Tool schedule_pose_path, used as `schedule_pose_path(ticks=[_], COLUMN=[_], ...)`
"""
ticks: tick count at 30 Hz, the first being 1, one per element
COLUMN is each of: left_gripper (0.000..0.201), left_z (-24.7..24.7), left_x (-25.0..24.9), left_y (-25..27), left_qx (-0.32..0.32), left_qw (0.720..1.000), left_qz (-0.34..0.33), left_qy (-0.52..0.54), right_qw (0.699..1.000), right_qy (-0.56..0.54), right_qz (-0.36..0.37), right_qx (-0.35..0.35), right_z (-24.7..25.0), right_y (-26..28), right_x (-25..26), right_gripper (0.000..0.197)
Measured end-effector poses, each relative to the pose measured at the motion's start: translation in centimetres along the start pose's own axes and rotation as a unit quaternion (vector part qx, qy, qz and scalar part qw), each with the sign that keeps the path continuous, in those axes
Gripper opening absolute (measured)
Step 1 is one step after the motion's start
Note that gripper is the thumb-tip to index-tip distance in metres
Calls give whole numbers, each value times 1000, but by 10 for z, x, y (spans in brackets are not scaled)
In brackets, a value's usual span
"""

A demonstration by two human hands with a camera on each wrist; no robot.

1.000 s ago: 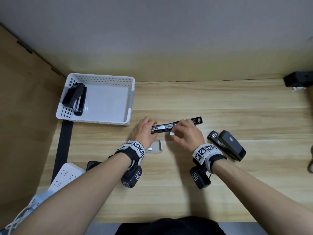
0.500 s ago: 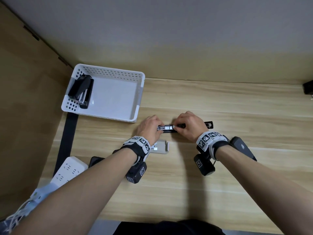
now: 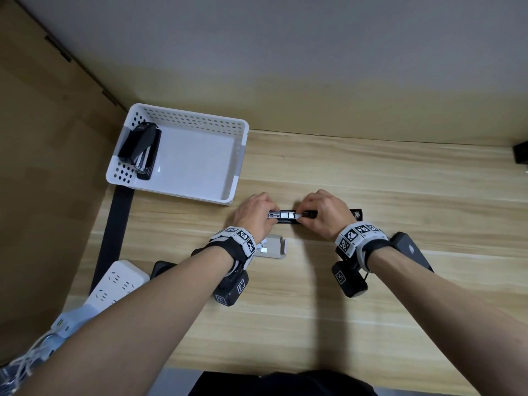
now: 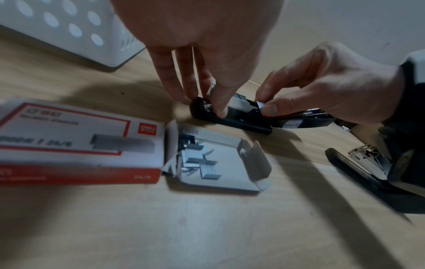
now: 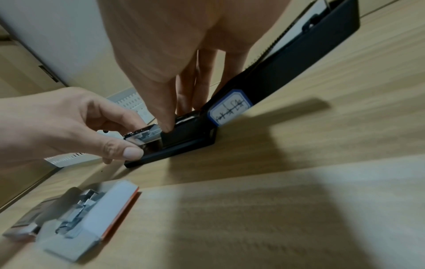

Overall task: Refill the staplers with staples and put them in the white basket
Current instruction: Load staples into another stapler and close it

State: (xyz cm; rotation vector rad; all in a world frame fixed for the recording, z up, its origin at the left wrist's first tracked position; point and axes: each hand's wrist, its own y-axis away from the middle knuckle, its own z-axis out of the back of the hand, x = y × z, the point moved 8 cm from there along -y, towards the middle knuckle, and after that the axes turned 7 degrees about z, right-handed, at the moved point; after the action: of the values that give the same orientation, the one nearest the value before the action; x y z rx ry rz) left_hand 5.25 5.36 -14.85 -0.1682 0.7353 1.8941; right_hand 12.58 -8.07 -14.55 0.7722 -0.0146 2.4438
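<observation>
Since a second ago your right hand (image 3: 325, 215) has come in from the right end of the open stapler (image 3: 314, 217) to its middle, and the stapler now lies square across the tabletop (image 3: 371, 324) rather than slanted. It sits in the middle of the tabletop, just right of the white basket (image 3: 183, 121), unfolded flat with its metal staple channel facing up.

Your left hand (image 3: 254, 214) pinches the left end of that channel between thumb and curled fingers (image 4: 195, 85). Your right thumb and forefinger are pressed together on a strip of staples (image 4: 241, 103) lying in the channel.

To do this well, keep the left grip firm so the base cannot slide, seat the strip with its legs down inside the rails, and push it level toward the left end. If it tips, it will likely jam when you shut the top.

Close to you, just near of your left hand, the staple box (image 4: 76, 142) lies open with loose strips in its tray. A second open stapler (image 3: 408, 250) waits behind your right wrist. One closed stapler (image 3: 141, 147) already leans against the basket's left wall. A power strip (image 3: 114, 284) lies at the near left edge.
</observation>
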Motion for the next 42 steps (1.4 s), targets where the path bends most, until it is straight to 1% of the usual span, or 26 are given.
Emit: schedule_pose_path(ticks=[2,4,8,13,16,18,23,26,30,36,39,42], left_gripper=[23,23,24,23,24,24,24,23,24,23,23,22], left_z=[-1,-2,-3,-2,-2,-1,-1,0,0,1,0,0], left_x=[1,1,1,1,0,0,-1,-2,-3,-4,-4,-4], left_y=[-1,-2,-3,-3,-3,-3,-2,-2,-1,-1,-1,-1], left_qx=[2,4,4,4,6,8,10,11,18,14,15,16], left_qw=[1000,1000,1000,1000,1000,1000,1000,1000,1000,1000,1000,1000], left_qz=[1,0,1,4,3,6,5,6,11,13,12,13], left_qy=[-1,-1,-3,-6,-6,-7,-6,-5,-9,-12,-15,-15], right_qw=[1000,1000,1000,999,999,999,998,996,993,980,959,947], right_qy=[-6,-16,-26,-28,-22,-12,2,17,13,-43,-120,-145], right_qz=[4,5,-11,-5,-18,-28,-26,-66,-109,-191,-255,-286], right_qx=[-4,-8,-7,-20,-24,-28,-48,-57,-46,-30,-22,-9], right_z=[0,-1,-1,1,3,5,9,11,5,-2,-12,-16], right_y=[1,2,2,4,10,13,14,16,16,10,10,8], right_x=[0,-1,-5,-6,-10,-12,-7,-10,-16,-27,-42,-45], right_gripper=[11,6,1,12,18,19,13,19,28,21,21,24])
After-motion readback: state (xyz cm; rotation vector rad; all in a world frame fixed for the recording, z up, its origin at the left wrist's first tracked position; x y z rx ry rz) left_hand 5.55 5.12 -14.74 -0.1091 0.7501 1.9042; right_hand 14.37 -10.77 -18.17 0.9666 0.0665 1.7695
